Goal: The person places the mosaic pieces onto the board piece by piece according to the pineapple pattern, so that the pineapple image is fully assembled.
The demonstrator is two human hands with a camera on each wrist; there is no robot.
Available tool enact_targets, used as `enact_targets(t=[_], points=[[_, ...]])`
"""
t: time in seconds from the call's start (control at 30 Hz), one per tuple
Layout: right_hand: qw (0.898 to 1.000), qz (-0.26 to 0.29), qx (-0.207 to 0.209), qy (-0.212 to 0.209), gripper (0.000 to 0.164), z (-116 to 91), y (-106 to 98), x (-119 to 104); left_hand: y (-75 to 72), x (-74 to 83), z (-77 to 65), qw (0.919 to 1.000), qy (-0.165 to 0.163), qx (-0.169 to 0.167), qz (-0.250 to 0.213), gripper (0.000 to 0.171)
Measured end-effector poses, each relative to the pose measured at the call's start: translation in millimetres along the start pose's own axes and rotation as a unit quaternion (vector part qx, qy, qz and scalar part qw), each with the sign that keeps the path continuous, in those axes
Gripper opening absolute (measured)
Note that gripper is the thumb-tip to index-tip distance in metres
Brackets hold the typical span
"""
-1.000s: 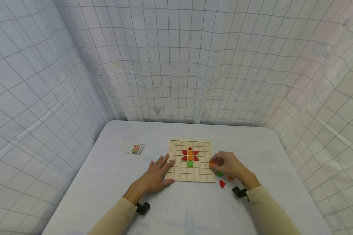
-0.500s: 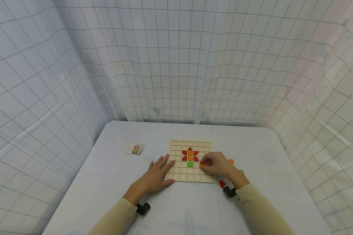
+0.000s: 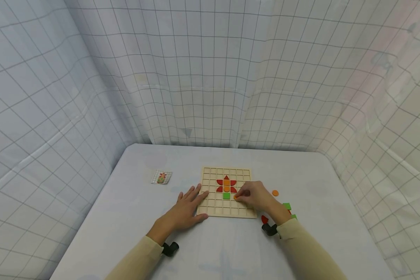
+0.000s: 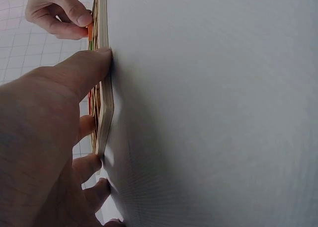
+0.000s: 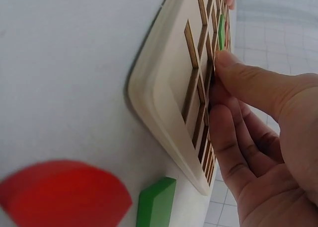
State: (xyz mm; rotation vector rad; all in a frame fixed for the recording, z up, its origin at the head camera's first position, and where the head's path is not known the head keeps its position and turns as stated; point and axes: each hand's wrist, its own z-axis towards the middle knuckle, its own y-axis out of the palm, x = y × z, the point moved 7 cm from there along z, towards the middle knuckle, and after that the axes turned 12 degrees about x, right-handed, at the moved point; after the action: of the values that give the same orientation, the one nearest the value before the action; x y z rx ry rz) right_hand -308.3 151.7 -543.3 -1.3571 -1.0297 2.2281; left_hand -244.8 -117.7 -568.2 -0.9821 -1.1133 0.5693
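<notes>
A wooden grid board [image 3: 215, 210] lies on the table, its cells partly filled with a flower of flat pieces: red petals [image 3: 219, 189], an orange middle [image 3: 226, 182] and a green square [image 3: 226, 196] below. My right hand [image 3: 257, 196] pinches a small orange piece [image 3: 235, 197] between thumb and fingers, just right of the green square. In the left wrist view that orange piece [image 4: 90, 32] shows edge-on, low over the board; the thumb hides it in the right wrist view. My left hand [image 3: 185, 210] rests with spread fingers on the board's left edge, thumb at the near corner.
Loose pieces lie right of the board: an orange disc [image 3: 275, 193], a green piece [image 3: 287, 206] and a red wedge [image 3: 264, 219], others partly under the right forearm. A small card [image 3: 161, 177] printed with a flower lies at the left. Gridded curtains [image 3: 210, 116] surround the table.
My right hand has carried the orange piece left from the board's right edge to beside the green square, uncovering the orange disc. The left hand has stayed put.
</notes>
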Motion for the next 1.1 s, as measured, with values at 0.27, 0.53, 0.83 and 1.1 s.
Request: enact_targets(t=[0.27,0.53,0.83,1.1], points=[[1.000,-0.002,0.010,0.001,0.007,3,6,0,0.4,-0.1,0.3,1.0000,0.004,0.001,0.003,0.086],[1.000,0.005,0.011,-0.002,0.005,4,8,-3,-1.9,1.9,-0.2,1.0000,0.005,-0.001,0.001,0.085],[1.000,0.008,0.015,-0.003,0.004,1,5,-4,0.2,0.1,-0.9,1.0000,-0.001,-0.007,0.002,0.085],[0.999,-0.005,0.038,-0.002,0.005,-2,-6,0,-0.5,0.7,-0.2,1.0000,-0.001,-0.001,0.000,0.086]])
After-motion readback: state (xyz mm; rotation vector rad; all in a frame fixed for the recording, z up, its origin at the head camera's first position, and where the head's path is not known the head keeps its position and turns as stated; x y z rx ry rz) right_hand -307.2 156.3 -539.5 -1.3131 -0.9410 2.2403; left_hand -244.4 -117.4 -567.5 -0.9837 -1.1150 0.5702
